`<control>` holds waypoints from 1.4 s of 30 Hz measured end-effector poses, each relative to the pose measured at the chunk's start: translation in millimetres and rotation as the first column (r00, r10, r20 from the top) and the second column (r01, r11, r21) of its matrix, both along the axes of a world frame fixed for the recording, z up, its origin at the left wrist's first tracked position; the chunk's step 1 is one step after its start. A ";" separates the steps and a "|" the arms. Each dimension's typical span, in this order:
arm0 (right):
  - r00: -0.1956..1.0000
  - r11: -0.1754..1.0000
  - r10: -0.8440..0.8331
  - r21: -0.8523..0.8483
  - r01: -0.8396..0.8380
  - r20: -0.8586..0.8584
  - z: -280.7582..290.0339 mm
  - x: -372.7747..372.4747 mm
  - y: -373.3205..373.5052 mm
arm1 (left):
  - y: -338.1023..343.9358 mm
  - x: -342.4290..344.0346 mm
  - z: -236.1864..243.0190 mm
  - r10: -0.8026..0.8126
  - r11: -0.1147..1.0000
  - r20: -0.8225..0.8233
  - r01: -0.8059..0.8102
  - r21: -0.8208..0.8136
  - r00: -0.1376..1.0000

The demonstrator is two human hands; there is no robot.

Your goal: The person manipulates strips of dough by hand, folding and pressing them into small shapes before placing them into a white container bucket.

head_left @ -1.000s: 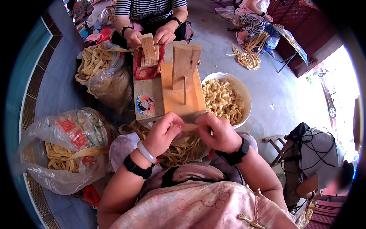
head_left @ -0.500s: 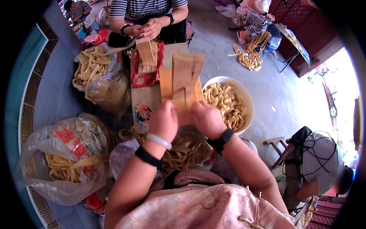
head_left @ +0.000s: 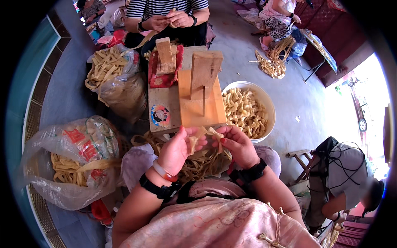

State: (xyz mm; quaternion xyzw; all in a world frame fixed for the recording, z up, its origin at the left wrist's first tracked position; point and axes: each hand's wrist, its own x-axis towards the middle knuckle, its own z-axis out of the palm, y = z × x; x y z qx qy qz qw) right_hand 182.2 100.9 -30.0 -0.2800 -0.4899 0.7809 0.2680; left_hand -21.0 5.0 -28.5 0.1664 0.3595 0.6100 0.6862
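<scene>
Just this side of the wooden stand, my left hand [head_left: 175,151] pinches a short end of tan bean-curd strip [head_left: 194,144]. Close beside it, my right hand [head_left: 240,149] holds a small bean-curd knot [head_left: 215,135] between thumb and fingers. The two pieces look separate, with a narrow gap between them. Beyond my hands an upright wood block [head_left: 204,72] stands on an orange-brown board [head_left: 190,113], with a thin upright piece on its near side. More loose strips [head_left: 202,166] lie in my lap below the hands.
A white tub [head_left: 271,113] of knotted pieces stands right of the bench [head_left: 156,97]. Plastic bags of strips [head_left: 80,144] sit at left. Across the bench a person in a striped shirt [head_left: 159,9] handles a strip by a smaller wood block [head_left: 164,51]. Another person bends at lower right.
My hands have drawn back toward me from the foot of the wood block and turned, showing a piece in each. The person opposite has raised their hands.
</scene>
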 end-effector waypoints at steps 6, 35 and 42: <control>0.999 0.999 -0.032 0.023 0.032 -0.025 3.2 0.4 -22.9 | -13.5 12.8 -1.6 -0.039 0.996 -0.036 0.041 0.075 0.999; 0.914 0.715 0.244 0.577 -0.395 0.323 24.2 11.6 -50.2 | -44.1 27.2 -11.4 -0.341 0.929 -0.381 0.371 0.005 0.859; 0.858 0.859 0.511 0.005 -0.512 -0.048 29.7 9.8 -56.4 | -50.6 26.8 18.6 -0.466 0.858 -0.141 0.485 0.168 0.873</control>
